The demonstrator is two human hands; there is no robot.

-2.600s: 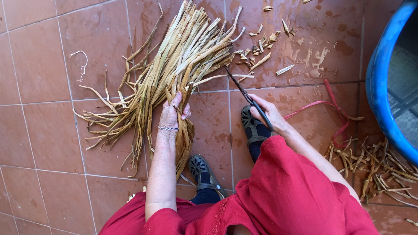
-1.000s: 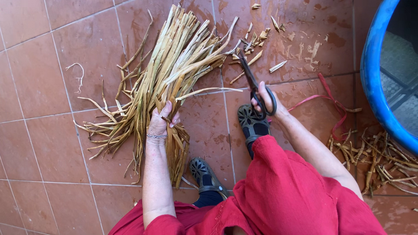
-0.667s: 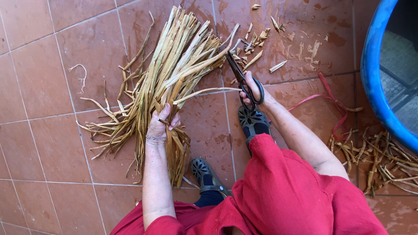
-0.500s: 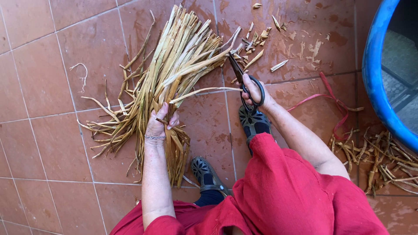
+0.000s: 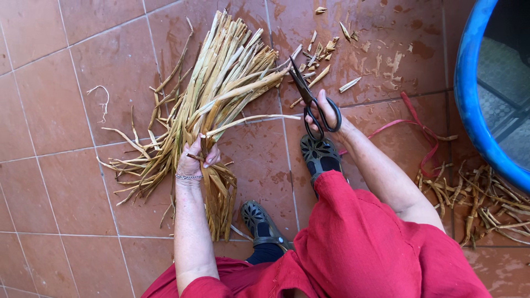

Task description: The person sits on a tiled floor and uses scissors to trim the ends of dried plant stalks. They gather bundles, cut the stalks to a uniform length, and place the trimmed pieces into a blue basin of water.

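A thick bundle of dry yellow-green reed strips (image 5: 221, 94) lies on the red tiled floor, fanning out toward the top. My left hand (image 5: 196, 157) grips the bundle at its narrow middle, a bracelet on the wrist. My right hand (image 5: 331, 116) holds black scissors (image 5: 306, 96) by the handles. Their blades point up-left at the tips of the strips at the bundle's right edge. One long pale strip (image 5: 254, 118) sticks out sideways toward the scissors.
Cut strip ends (image 5: 337, 49) litter the tiles at the top. A red ribbon (image 5: 414, 124) lies right of my arm. More dry strips (image 5: 486, 193) pile at the right beside a big blue tub (image 5: 475, 99). My dark sandals (image 5: 317, 154) stand below the bundle.
My right hand has brought the scissors up and left, from beside my foot to the bundle's right edge. My left hand has kept its grip on the bundle's middle.
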